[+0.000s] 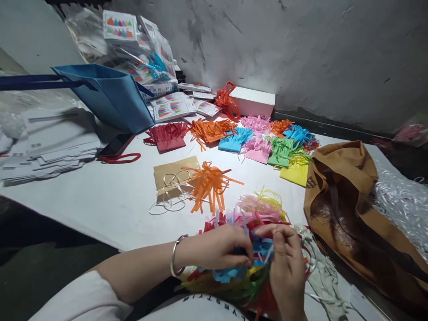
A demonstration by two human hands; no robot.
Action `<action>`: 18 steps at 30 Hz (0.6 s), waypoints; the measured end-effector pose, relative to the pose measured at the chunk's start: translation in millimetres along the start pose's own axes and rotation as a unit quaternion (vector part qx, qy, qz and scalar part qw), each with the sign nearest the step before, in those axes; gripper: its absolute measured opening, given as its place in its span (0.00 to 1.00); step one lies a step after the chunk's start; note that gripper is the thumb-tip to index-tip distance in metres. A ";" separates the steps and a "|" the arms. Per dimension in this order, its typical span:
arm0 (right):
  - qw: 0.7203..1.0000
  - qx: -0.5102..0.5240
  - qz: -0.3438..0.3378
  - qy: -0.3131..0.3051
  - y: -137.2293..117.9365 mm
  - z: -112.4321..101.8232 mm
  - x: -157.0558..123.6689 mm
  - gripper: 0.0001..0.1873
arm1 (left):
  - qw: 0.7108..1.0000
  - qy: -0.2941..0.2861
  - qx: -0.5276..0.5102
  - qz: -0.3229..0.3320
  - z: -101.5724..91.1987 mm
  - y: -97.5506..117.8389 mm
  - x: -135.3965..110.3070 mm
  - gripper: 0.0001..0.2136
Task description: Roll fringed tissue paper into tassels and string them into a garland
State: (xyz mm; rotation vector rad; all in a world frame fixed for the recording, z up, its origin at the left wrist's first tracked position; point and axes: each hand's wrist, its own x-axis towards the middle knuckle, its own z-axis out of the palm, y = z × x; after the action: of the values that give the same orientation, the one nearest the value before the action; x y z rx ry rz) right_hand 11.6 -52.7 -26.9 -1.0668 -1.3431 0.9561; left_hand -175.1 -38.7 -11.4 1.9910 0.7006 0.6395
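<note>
A bunch of fringed paper tassels (230, 274) in blue, yellow, green, red and pink lies against my body at the table's front edge. Over it my left hand (227, 249), with a silver bangle at the wrist, has its fingers curled together; what they hold is hidden. Facing it, my right hand (286, 263) is closed in a pinch around a thin pale blue paper strip (269, 254). Just beyond the hands, an orange tassel (210, 185) is spread on the table next to white string (170, 203) and a folded tan paper piece (163, 176).
Coloured fringed tassels (230, 140) line the back of the white table (133, 196). A blue bag (110, 98), white flat cartons (56, 138) and a phone (117, 145) are left. Printed boxes (174, 107) stand behind. To the right slumps a brown bag (344, 178).
</note>
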 end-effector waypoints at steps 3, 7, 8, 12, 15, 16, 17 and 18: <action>0.992 0.104 0.032 0.066 5.2 -1.1 0.7 0.07 | 0.992 -0.078 0.098 0.017 -30.5 -15.6 18.9 0.04; 0.995 0.063 0.059 0.045 6.6 -3.5 -3.2 0.10 | 0.919 0.107 0.320 -0.204 -92.5 -59.7 52.3 0.11; 0.996 0.045 0.060 0.037 6.4 -3.9 -4.9 0.12 | 0.900 0.125 0.345 -0.235 -105.0 -72.3 58.3 0.11; 0.999 -0.034 0.029 0.022 9.1 -5.6 -11.2 0.15 | 0.846 0.130 0.411 -0.315 -125.4 -110.1 64.5 0.15; 0.998 -0.060 0.027 -0.003 14.6 -5.8 -13.5 0.13 | 0.831 0.121 0.428 -0.334 -119.7 -121.0 57.7 0.16; 0.998 -0.058 0.032 -0.013 16.2 -5.4 -13.9 0.13 | 0.830 0.122 0.428 -0.337 -117.4 -122.4 55.6 0.15; 0.998 -0.053 0.036 -0.023 17.6 -4.8 -14.0 0.13 | 0.831 0.126 0.423 -0.339 -115.8 -122.9 54.2 0.15; 0.998 -0.048 0.038 -0.030 18.5 -4.2 -14.1 0.13 | 0.834 0.131 0.414 -0.340 -115.1 -122.6 53.4 0.15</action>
State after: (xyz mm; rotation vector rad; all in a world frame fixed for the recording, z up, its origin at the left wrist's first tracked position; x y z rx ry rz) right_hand 16.7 -61.6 -48.3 -1.1769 -1.4185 0.9955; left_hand -242.3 117.9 -57.1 2.1626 2.0064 0.1503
